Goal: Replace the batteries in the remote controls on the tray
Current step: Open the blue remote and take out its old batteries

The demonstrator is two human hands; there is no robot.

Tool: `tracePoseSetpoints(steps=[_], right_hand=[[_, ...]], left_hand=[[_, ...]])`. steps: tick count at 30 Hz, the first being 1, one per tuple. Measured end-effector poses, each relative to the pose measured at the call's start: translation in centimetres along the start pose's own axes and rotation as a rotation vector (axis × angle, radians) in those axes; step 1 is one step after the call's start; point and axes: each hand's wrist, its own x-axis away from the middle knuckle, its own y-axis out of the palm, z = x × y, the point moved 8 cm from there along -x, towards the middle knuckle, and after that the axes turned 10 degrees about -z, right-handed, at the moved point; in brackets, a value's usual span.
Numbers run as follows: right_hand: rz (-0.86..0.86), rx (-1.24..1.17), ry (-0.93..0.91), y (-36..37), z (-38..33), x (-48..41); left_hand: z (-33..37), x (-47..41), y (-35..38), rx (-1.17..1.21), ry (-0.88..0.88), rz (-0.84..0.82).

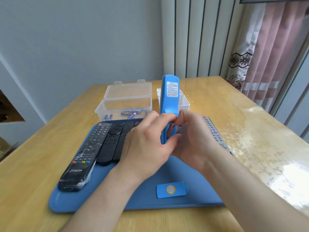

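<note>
A: Where is the work at this moment?

B: The left hand (pixel 147 139) grips the blue remote (pixel 168 104) upright, back facing the person, over the blue tray (pixel 175 173). The right hand (pixel 192 136) pinches into the open battery bay with thumb and fingertips on what looks like a battery; I cannot tell if it is going in or coming out.

A: What might go wrong?

B: A sprung battery could pop free and roll away. The loose battery cover (pixel 172 191) lies on the tray below both wrists, so a dropping forearm could nudge it. Polarity is another risk.

A: Any writing?

B: "THTF" on the black wrapped remote (pixel 85 156) left of the left hand. The blue remote's label is too small to read. Spare batteries (pixel 128 113) sit in the clear box (pixel 123 101) beyond the left hand.
</note>
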Motion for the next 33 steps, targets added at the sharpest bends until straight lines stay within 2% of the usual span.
tracePoseSetpoints(steps=[3,6,8,10,12,14,16,20,24,27,29,30,33], right_hand=[[0.017,0.056,-0.008,0.0,-0.1,0.1],[-0.003,-0.009,-0.008,0.2,0.1,-0.1],[-0.009,-0.007,-0.018,0.2,-0.1,-0.1],[0.048,0.104,-0.047,-0.3,-0.6,0.0],[0.155,0.319,-0.066,-0.9,-1.4,0.3],[0.289,0.599,-0.070,-1.7,-2.2,0.7],[0.361,0.907,-0.060,-1.7,-2.8,1.0],[0.318,1.487,0.006,-0.1,-2.3,0.9],[0.308,1.691,0.102,0.4,-1.4,0.9],[0.416,1.901,0.092,0.5,-2.4,1.1],[0.466,1.900,-0.019,0.8,-3.4,1.3],[0.435,1.782,-0.067,0.7,-3.7,1.3],[0.129,1.153,-0.097,1.1,-3.0,1.0]], left_hand=[[-0.6,-0.1,-0.2,-0.022,-0.009,0.051],[-2.0,-0.2,-0.5,0.181,-0.096,0.092],[-2.6,-0.4,-0.3,0.407,-0.181,0.082],[-3.4,-0.5,0.2,0.757,-0.303,0.040],[-4.0,-0.3,1.1,1.122,-0.451,-0.015],[-4.6,0.1,1.7,1.274,-0.567,-0.060],[-5.3,0.4,2.2,1.286,-0.624,-0.112],[-4.8,0.5,3.1,1.296,-0.616,-0.255],[-4.6,0.7,3.6,1.310,-0.601,-0.316],[-4.7,0.7,3.4,1.253,-0.606,-0.305],[-4.9,0.5,2.8,1.058,-0.547,-0.276],[-4.7,0.2,2.5,0.938,-0.496,-0.271],[-3.0,-0.1,2.2,0.746,-0.302,-0.358]])
